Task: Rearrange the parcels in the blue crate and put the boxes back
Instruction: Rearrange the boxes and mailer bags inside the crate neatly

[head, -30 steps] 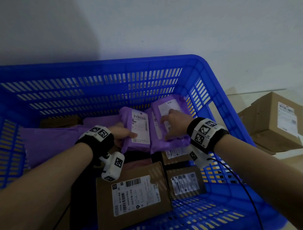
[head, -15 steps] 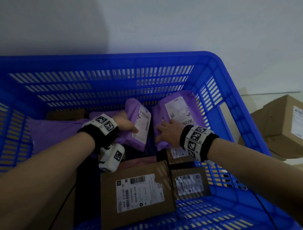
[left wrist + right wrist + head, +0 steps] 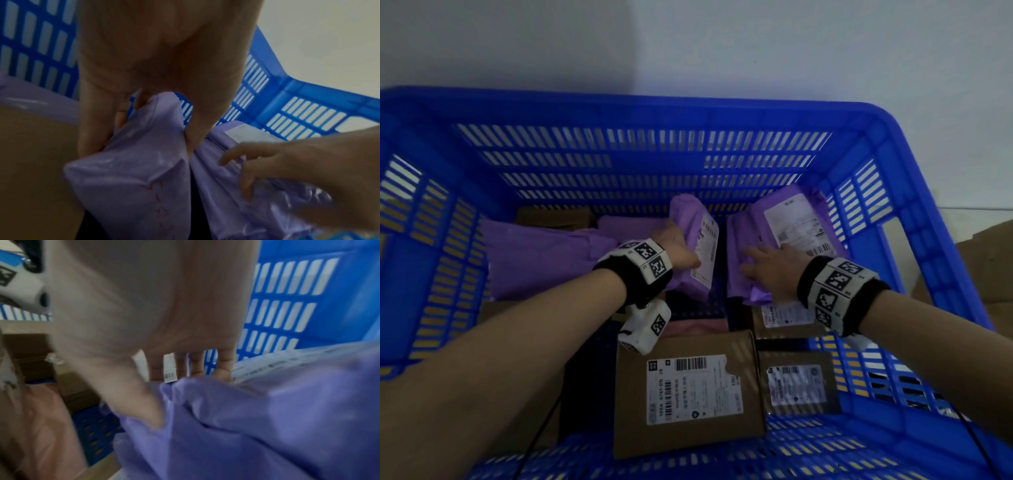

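At the far wall of the crate (image 3: 640,113), two purple parcels stand side by side. The left hand (image 3: 678,245) has fingers and thumb clamped round the left parcel (image 3: 697,246), tipped up on edge with its label facing right. The right hand (image 3: 774,270) lies spread on the right parcel (image 3: 787,233), fingers apart and fairly straight, pressing it toward the crate's far right corner. Nearer the crate's front wall, two boxes, the big box (image 3: 688,387) and the small box (image 3: 799,383), lie flat, labels up. The risk: that plastic looks slick and floppy, so the left parcel could slide out of the pinch and flop onto the boxes. Ease the press and the right parcel may slump into the gap between the two.
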### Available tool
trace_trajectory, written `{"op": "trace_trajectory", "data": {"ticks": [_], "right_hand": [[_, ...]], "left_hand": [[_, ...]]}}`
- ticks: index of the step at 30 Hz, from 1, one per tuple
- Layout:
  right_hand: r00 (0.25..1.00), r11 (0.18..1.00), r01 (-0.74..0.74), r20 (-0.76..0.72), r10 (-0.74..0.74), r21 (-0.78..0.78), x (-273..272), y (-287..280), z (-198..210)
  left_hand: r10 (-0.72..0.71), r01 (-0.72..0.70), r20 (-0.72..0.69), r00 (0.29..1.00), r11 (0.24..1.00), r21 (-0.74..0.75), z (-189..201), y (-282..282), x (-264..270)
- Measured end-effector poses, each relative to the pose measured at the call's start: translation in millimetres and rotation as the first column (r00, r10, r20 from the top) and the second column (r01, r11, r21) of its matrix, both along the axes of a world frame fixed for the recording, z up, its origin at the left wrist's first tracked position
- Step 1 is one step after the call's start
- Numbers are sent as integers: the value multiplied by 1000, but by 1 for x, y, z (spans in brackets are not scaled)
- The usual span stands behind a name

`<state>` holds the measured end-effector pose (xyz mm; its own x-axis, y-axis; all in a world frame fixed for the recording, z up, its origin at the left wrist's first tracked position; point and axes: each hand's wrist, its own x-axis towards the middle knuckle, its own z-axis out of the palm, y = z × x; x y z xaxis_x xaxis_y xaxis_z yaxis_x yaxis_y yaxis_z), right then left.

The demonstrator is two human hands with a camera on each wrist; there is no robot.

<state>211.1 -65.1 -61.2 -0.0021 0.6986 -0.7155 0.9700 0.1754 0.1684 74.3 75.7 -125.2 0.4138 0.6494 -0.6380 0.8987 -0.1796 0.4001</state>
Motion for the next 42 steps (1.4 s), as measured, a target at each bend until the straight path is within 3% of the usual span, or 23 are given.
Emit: {"op": "trace_trajectory", "data": {"ticks": [6, 11, 15, 20, 27, 32, 34, 37, 42], "right_hand": [[996, 988, -80, -49, 74, -131, -15, 21, -12], [974, 947, -188, 77, 214, -259, -25, 24, -20], [949, 941, -274, 106, 298, -197, -24, 23, -21], [950, 955, -296, 95, 298, -34, -5, 10, -18], [988, 985, -152, 31, 150, 80, 9, -7, -15], [996, 990, -85, -29, 89, 109, 11, -10, -16], [993, 989, 39, -112, -23, 141, 10, -9, -14], [974, 941, 210, -143, -177, 265, 17, -5, -9], [880, 821, 474, -144, -452, 318, 31, -3, -10]], "left_hand": [[26, -25, 17, 1000, 999, -42, -1, 6, -7], [65, -51, 99, 993, 989, -141, -6, 11, -14], [116, -92, 117, 986, 977, -194, -7, 8, -15], [173, -131, 135, 976, 953, -272, -13, -2, -5], [259, -196, 124, 958, 905, -377, -23, -19, 11], [250, -212, 97, 963, 931, -299, -32, -26, 12], [251, -208, 111, 962, 931, -301, -32, -25, 13], [285, -229, 122, 951, 911, -342, -28, -23, 11], [352, -251, 136, 926, 844, -474, -24, -24, 6]]}}
